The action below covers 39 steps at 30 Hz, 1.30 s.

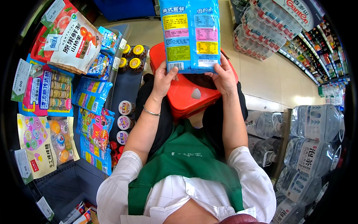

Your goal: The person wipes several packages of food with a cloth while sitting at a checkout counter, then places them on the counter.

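Observation:
A blue printed snack bag (191,36) is held up in front of me, its back panel with coloured text blocks and a barcode facing me. My left hand (165,77) grips its lower left corner, thumb on the face. The lower right corner is pinched by my right hand (223,75). Beneath the bag and between my knees stands a red plastic basket or stool (190,98), partly covered; a dark opening shows under the bag's lower edge. Similar blue bags (93,95) hang or lie on the shelf at my left.
Left shelving holds a hawthorn snack pouch (75,42), a lollipop bag (46,145), yellow-lidded jars (135,63) and white-lidded tubs (124,123). At right stand large water bottles (307,156). Shrink-wrapped bottle packs (260,30) are stacked at the far right, beside stocked shelves (316,50).

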Tool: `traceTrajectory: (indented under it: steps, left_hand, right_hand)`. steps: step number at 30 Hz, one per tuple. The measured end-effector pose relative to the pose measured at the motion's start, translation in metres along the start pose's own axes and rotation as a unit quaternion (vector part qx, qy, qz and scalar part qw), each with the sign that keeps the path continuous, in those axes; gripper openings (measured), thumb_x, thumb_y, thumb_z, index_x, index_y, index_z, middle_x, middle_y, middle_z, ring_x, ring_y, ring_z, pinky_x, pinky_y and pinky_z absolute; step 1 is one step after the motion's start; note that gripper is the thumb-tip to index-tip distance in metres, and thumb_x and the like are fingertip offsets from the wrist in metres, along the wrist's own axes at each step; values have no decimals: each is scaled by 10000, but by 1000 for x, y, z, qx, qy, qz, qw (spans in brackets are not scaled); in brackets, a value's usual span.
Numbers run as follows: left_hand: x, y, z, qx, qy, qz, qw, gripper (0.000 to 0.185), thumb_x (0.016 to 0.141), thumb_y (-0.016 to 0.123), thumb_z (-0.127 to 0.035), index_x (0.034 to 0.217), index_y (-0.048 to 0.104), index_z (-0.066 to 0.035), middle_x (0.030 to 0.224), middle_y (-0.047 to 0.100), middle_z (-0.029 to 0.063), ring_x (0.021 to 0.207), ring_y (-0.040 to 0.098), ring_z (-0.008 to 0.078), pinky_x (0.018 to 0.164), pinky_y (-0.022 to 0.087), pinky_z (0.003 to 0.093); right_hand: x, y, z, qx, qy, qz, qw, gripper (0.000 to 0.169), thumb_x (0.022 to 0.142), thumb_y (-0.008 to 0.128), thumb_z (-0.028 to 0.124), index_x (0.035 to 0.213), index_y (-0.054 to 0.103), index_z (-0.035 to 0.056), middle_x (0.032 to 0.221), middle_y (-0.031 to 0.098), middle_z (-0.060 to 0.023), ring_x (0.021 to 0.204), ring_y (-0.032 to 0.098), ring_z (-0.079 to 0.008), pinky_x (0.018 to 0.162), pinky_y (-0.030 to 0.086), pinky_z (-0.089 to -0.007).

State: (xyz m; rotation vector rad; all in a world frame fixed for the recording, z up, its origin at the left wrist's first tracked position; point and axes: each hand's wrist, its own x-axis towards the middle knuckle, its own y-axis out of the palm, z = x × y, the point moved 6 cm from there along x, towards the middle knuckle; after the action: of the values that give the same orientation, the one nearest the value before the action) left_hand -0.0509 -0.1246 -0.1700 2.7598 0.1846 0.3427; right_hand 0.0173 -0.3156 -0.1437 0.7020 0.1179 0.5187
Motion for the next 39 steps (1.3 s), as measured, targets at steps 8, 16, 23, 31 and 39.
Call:
traceTrajectory:
  steps: [8, 16, 23, 31, 39]
  left_hand:
    - [1, 2, -2, 5, 7, 1, 1000, 222, 920, 594, -240, 1056, 549, -70, 805, 516, -24, 642, 441, 59, 627, 468, 250]
    - [1, 2, -1, -2, 7, -2, 1000, 237, 920, 595, -247, 1061, 548, -62, 824, 532, -7, 665, 467, 79, 638, 487, 267]
    - [0, 2, -1, -6, 7, 4, 1000, 237, 921, 594, -249, 1064, 551, -65, 825, 529, -13, 661, 454, 72, 643, 486, 266]
    - [0, 3, -1, -9, 5, -3, 1000, 241, 919, 598, -251, 1069, 551, -68, 819, 523, -25, 655, 444, 62, 634, 469, 256]
    - [1, 2, 0, -8, 9, 1, 1000, 251, 919, 597, -250, 1076, 547, -60, 827, 534, -15, 657, 457, 69, 641, 475, 260]
  right_hand:
    - [1, -4, -1, 8, -1, 7, 1000, 576, 857, 654, 109, 1373, 400, 67, 1110, 598, -46, 942, 590, -144, 740, 498, -278]
    - [1, -2, 0, -2, -2, -3, 1000, 580, 859, 650, 112, 1378, 392, 70, 1133, 595, -53, 973, 598, -150, 758, 515, -285]
    - [0, 0, 1, -5, -6, 1, 1000, 575, 863, 643, 105, 1377, 389, 64, 1137, 596, -59, 981, 604, -155, 767, 524, -290]
    - [1, -5, -1, -32, -8, 8, 999, 608, 862, 650, 158, 1393, 363, 82, 1194, 580, -72, 1016, 599, -191, 782, 515, -314]
    - [1, 0, 1, -9, -9, -4, 1000, 591, 848, 663, 116, 1372, 396, 57, 1133, 599, -61, 976, 602, -157, 766, 521, -288]
